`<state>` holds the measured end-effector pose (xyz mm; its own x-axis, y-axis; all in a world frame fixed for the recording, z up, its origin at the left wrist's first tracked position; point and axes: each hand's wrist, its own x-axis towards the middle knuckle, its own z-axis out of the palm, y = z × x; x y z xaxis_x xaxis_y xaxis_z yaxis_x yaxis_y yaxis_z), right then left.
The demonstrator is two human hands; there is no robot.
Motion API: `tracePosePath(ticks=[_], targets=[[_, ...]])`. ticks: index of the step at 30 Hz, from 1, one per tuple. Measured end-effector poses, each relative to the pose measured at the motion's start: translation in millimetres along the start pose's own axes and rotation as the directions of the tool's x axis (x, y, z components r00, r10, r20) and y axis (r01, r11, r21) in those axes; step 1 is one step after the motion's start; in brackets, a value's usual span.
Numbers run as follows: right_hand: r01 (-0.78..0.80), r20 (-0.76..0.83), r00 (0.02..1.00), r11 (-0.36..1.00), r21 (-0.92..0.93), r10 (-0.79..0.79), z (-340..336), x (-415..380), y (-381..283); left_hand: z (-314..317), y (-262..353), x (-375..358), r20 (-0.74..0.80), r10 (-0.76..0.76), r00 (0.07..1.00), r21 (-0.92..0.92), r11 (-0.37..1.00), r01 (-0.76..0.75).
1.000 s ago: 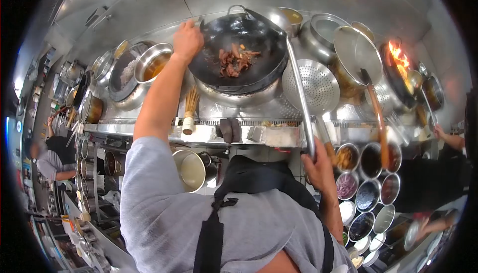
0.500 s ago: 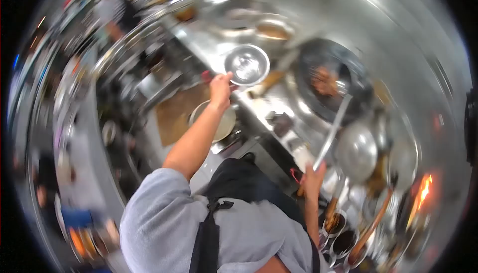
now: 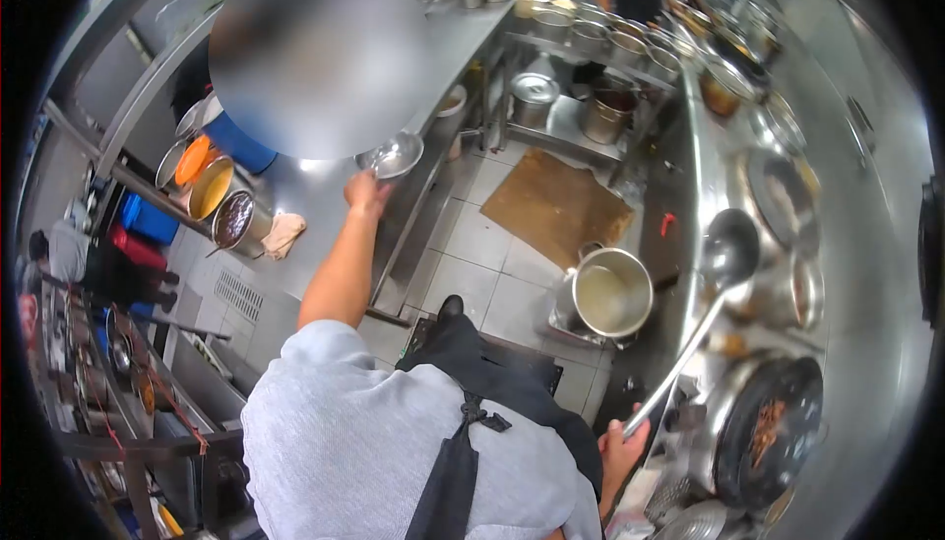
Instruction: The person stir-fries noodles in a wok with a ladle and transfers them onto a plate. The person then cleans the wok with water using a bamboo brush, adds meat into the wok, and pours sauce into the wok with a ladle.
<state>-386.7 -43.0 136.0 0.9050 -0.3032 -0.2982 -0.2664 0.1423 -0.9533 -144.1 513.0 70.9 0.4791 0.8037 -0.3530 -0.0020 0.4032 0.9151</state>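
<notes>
At the end of my outstretched arm, my left hand (image 3: pixel 366 193) grips the rim of a small shiny metal bowl (image 3: pixel 398 154). The bowl is at the edge of the steel worktable (image 3: pixel 305 190). My right hand (image 3: pixel 623 446), low on the right, has its fingers wrapped round the handle of a long ladle (image 3: pixel 679 365). The ladle points up and away, and its dark round cup overlaps the stove counter in this view. Below the cup, a black wok (image 3: pixel 802 404) contains pieces of brown food (image 3: pixel 766 430).
A pot of pale liquid (image 3: pixel 610 294) stands between me and the stove counter. Brown cardboard (image 3: pixel 556 207) lies on the tiled floor. Left are a pot of yellow liquid (image 3: pixel 213 191), a pot of dark sauce (image 3: pixel 236 223) and a cloth (image 3: pixel 284 235). A blurred patch hides the far worktable.
My view has turned left, away from the stove. The metal bowl in my left hand has gone from the stove side to the worktable. The ladle has come out of the wok.
</notes>
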Motion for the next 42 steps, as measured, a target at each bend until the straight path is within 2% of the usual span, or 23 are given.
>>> tracePosePath(ticks=[2, 3, 4, 6, 8, 10, 11, 12, 14, 16, 18, 20, 24, 26, 29, 30, 32, 34, 36, 38, 39, 42], targets=[[0.014, 0.121, 0.993, 0.993, -0.118, 0.001, 20, 30, 29, -8, 15, 37, -0.029, 0.001, 1.000, -0.025, 1.000, -0.002], [0.025, 0.191, 0.982, 0.994, -0.105, -0.005, 36, 43, 37, -3, 23, 49, -0.003, -0.020, 1.000, -0.037, 0.999, 0.020], [0.024, 0.214, 0.977, 0.993, -0.114, 0.000, 59, 57, 42, 5, 35, 63, 0.030, -0.038, 0.999, -0.046, 0.998, 0.039], [0.014, 0.245, 0.967, 0.943, -0.332, 0.072, 97, 75, 42, 15, 56, 66, 0.048, -0.006, 0.999, -0.035, 0.999, 0.008], [-0.020, 0.225, 0.969, 0.936, -0.352, 0.105, 143, 81, 33, 16, 68, 94, 0.080, 0.036, 0.996, -0.030, 0.999, -0.034], [0.023, 0.309, 0.946, 0.931, -0.365, 0.098, 166, 98, 46, 17, 78, 131, 0.144, 0.062, 0.988, 0.171, 0.981, -0.086], [0.061, 0.317, 0.945, 0.910, -0.411, 0.080, 181, 101, 43, 17, 86, 153, 0.128, 0.120, 0.985, 0.247, 0.958, -0.149], [0.056, 0.319, 0.944, 0.906, -0.420, 0.089, 184, 105, 49, 18, 94, 174, 0.118, 0.111, 0.987, 0.250, 0.958, -0.138], [-0.040, 0.323, 0.921, 0.875, -0.482, 0.220, 183, 119, 67, 27, 125, 217, 0.044, 0.192, 0.980, 0.383, 0.903, -0.194], [-0.062, 0.323, 0.905, 0.838, -0.541, 0.275, 200, 134, 63, 27, 156, 315, 0.059, 0.474, 0.879, 0.702, 0.606, -0.374], [-0.079, 0.309, 0.899, 0.809, -0.582, 0.310, 211, 138, 55, 33, 195, 344, 0.143, 0.430, 0.892, 0.844, 0.417, -0.336], [-0.088, 0.294, 0.898, 0.787, -0.611, 0.328, 220, 140, 46, 42, 214, 365, 0.103, 0.427, 0.899, 0.884, 0.375, -0.279], [-0.124, 0.247, 0.896, 0.742, -0.659, 0.369, 226, 137, 32, 44, 231, 399, 0.141, 0.452, 0.880, 0.919, 0.271, -0.287], [-0.138, 0.232, 0.895, 0.730, -0.669, 0.382, 227, 136, 27, 45, 239, 402, 0.121, 0.356, 0.927, 0.953, 0.218, -0.208], [-0.147, 0.231, 0.888, 0.720, -0.678, 0.398, 225, 134, 21, 46, 244, 394, 0.088, 0.361, 0.928, 0.969, 0.187, -0.164], [-0.143, 0.238, 0.885, 0.722, -0.677, 0.399, 226, 134, 19, 46, 249, 393, 0.095, 0.370, 0.924, 0.968, 0.184, -0.173], [-0.124, 0.261, 0.883, 0.731, -0.671, 0.390, 225, 136, 16, 42, 252, 391, 0.119, 0.298, 0.947, 0.978, 0.128, -0.164], [-0.102, 0.287, 0.881, 0.744, -0.660, 0.376, 225, 137, 12, 37, 246, 383, 0.109, 0.343, 0.933, 0.978, 0.129, -0.162], [-0.076, 0.321, 0.879, 0.770, -0.633, 0.351, 240, 140, -2, 28, 239, 374, 0.195, 0.305, 0.932, 0.974, 0.048, -0.220], [-0.023, 0.371, 0.880, 0.807, -0.590, 0.296, 256, 147, -16, 22, 227, 344, 0.219, 0.330, 0.918, 0.957, 0.108, -0.268], [0.063, 0.442, 0.866, 0.826, -0.560, 0.233, 254, 155, -12, 19, 220, 323, 0.232, 0.364, 0.902, 0.943, 0.145, -0.301], [0.005, 0.454, 0.843, 0.839, -0.545, 0.290, 293, 154, -62, 2, 196, 272, 0.284, 0.447, 0.848, 0.882, 0.225, -0.414]])
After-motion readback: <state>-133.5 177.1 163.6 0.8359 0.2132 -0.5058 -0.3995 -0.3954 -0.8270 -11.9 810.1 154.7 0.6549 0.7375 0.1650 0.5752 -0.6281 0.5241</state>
